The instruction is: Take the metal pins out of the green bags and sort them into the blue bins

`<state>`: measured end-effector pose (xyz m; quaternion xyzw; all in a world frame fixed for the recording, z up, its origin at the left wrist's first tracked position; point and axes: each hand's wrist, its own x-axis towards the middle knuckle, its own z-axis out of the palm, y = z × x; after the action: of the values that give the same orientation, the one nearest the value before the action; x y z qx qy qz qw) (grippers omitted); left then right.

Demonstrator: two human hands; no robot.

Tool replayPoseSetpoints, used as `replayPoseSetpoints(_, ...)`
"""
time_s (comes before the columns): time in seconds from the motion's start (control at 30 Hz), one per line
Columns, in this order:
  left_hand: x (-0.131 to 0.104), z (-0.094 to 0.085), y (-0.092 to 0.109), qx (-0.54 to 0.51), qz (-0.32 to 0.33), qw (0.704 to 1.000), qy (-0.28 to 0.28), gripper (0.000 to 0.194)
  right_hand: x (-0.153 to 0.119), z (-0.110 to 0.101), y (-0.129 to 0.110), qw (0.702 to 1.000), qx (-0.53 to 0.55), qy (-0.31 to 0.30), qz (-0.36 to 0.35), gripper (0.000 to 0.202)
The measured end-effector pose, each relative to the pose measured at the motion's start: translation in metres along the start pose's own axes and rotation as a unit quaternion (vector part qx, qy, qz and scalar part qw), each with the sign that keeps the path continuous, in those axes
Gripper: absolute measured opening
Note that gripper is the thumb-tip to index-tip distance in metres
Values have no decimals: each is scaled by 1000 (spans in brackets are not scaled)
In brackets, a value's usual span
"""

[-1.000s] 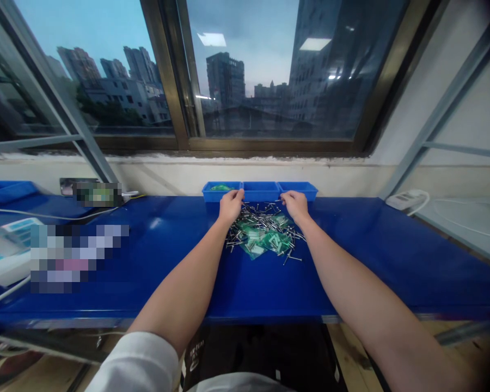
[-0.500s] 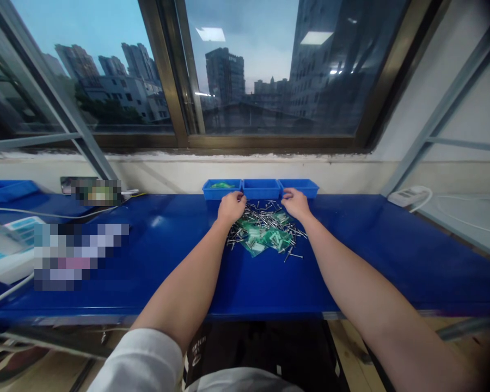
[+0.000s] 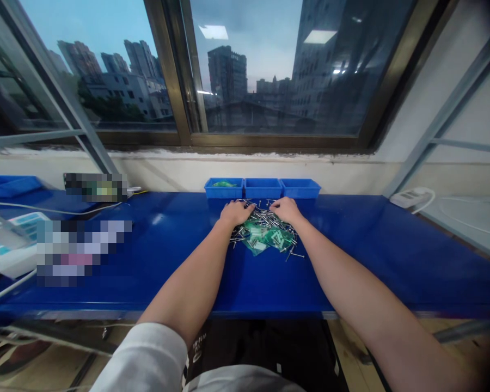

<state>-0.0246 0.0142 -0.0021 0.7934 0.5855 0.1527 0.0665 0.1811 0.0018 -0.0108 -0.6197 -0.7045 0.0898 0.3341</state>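
A pile of metal screws [image 3: 265, 218] lies on the blue table [image 3: 179, 245], with green-and-clear plastic bags [image 3: 259, 239] among and in front of them. My left hand [image 3: 234, 213] rests on the pile's back left edge, palm down, fingers apart. At the back right of the pile is my right hand [image 3: 286, 209], its fingers drawn together at the screws; whatever is between them is too small to make out. Behind the hands stand three joined blue bins: the left bin [image 3: 224, 192] holds something green, and the middle bin [image 3: 263, 191] and right bin [image 3: 300, 191] show nothing inside.
On the left are a white device with blue keys [image 3: 16, 234], a cable, a blurred-out patch and another blue tray [image 3: 10, 186]. A white power strip [image 3: 410, 197] lies at the right by a grey metal frame [image 3: 445, 120]. A window is behind the table.
Both hands have come down from near the bins onto the back of the screw pile, the right one moving left and closing its fingers. The camera view has shifted slightly.
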Motion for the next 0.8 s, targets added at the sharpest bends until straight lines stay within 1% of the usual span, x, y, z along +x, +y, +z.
replayPoseSetpoints(0.13, 0, 1, 0, -2, 1, 1000, -2, 67, 3, 3, 2, 999, 35, 13, 26, 8)
replayPoseSetpoints(0.27, 1, 3, 0, -5, 2, 1000, 0, 65, 7, 7, 4, 999, 43, 17, 23, 9)
replayPoseSetpoints(0.43, 0, 2, 0, -9, 2, 1000, 5, 63, 5, 8, 0, 999, -35, 5, 39, 11)
replayPoseSetpoints(0.5, -1, 1, 1, -10, 5, 1000, 16, 61, 3, 7, -3, 998, -58, 26, 26, 11)
replayPoseSetpoints(0.57, -2, -1, 3, -9, 13, 998, 53, 58, 1, 5, -6, 997, -62, 56, 5, 12)
replayPoseSetpoints(0.63, -3, -5, 7, -18, 38, 993, 108, 54, 1, 2, -9, 997, -41, 63, -12, 14)
replayPoseSetpoints(0.7, -6, -9, 13, -45, 92, 984, 149, 49, 0, -2, -13, 998, 6, 53, -27, 15)
replayPoseSetpoints(0.73, -8, -10, 17, -63, 128, 977, 157, 45, -1, -3, -15, 998, 31, 49, -36, 16)
replayPoseSetpoints(0.8, -10, -14, 25, -93, 204, 963, 147, 38, -2, -6, -21, 995, 67, 46, -57, 16)
